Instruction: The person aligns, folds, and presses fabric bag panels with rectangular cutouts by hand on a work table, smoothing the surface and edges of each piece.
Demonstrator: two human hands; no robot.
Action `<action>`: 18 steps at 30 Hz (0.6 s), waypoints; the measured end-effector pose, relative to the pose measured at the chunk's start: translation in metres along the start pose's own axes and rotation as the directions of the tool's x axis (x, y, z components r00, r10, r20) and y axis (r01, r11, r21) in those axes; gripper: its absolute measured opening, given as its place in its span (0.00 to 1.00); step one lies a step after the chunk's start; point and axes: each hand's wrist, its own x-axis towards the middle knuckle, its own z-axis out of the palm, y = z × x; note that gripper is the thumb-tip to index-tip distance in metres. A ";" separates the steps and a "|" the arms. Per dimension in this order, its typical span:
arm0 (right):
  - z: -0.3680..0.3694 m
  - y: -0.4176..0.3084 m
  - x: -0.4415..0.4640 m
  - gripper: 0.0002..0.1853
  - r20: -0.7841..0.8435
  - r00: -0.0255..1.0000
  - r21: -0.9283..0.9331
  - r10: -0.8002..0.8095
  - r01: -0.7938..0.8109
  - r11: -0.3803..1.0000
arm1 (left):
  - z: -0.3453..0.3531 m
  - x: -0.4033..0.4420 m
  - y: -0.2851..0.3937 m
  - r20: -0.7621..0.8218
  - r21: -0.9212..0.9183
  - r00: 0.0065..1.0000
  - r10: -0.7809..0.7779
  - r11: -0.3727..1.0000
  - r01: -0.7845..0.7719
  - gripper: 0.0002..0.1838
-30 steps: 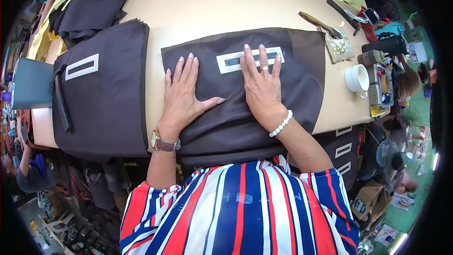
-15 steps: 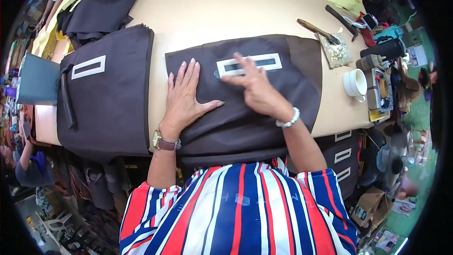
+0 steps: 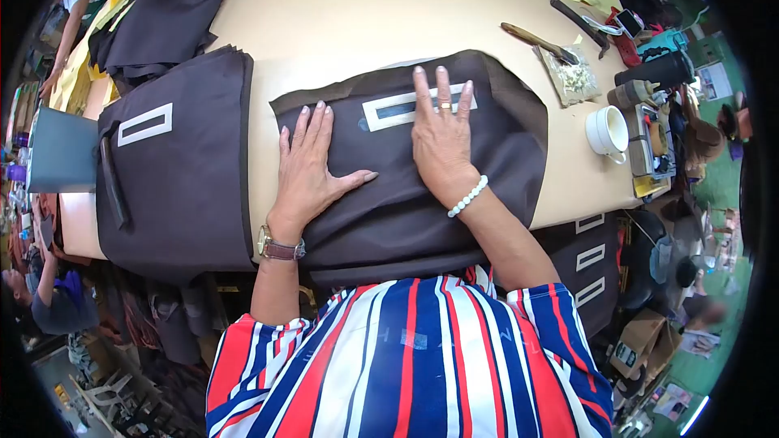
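Note:
A dark brown sheet of material [image 3: 381, 219] lies in front of me, its surface rippled near my body. On it is a white rectangular frame [image 3: 381, 114] with a dark slot. My left hand [image 3: 308, 170] rests flat on the sheet's left part, thumb stretched out to the right. Over the right half of the frame lies my right hand [image 3: 443, 138], fingers spread and pointing away from me, covering part of the slot. Neither hand grips anything.
To the left is a stack of dark sheets [image 3: 187, 170] with a similar white frame and a dark tool [image 3: 114, 182]. On the right are a white cup [image 3: 607, 131], a brush [image 3: 537, 42], a plastic bag [image 3: 573, 79] and a hammer [image 3: 578, 26]. People are at both sides.
My right hand, lifted with bent fingers half a second ago, is now flat over the frame's right half. The sheet's far right edge has risen into a fold. My left hand stays on the sheet.

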 end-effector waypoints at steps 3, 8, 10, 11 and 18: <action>0.004 0.004 -0.005 0.23 -0.059 0.998 0.062 0.002 0.002 0.998 | -0.002 0.001 0.000 0.027 0.000 1.000 -0.013 1.000 0.013 0.58; 0.007 0.024 -0.003 0.24 0.014 0.999 -0.075 0.036 -0.035 0.997 | -0.002 0.000 0.000 0.022 -0.008 1.000 -0.014 1.000 0.014 0.58; 0.011 0.021 -0.002 0.25 -0.007 1.000 -0.066 0.013 -0.014 0.998 | 0.000 0.001 -0.001 0.016 -0.010 1.000 -0.011 1.000 0.011 0.57; 0.011 0.017 -0.002 0.25 -0.011 1.000 -0.051 -0.010 0.009 0.999 | 0.001 0.000 -0.002 0.016 -0.009 1.000 -0.008 1.000 0.008 0.57; -0.005 -0.012 0.003 0.27 0.028 0.992 0.081 -0.122 0.120 0.990 | 0.000 -0.001 -0.002 0.011 -0.006 1.000 -0.003 1.000 0.003 0.57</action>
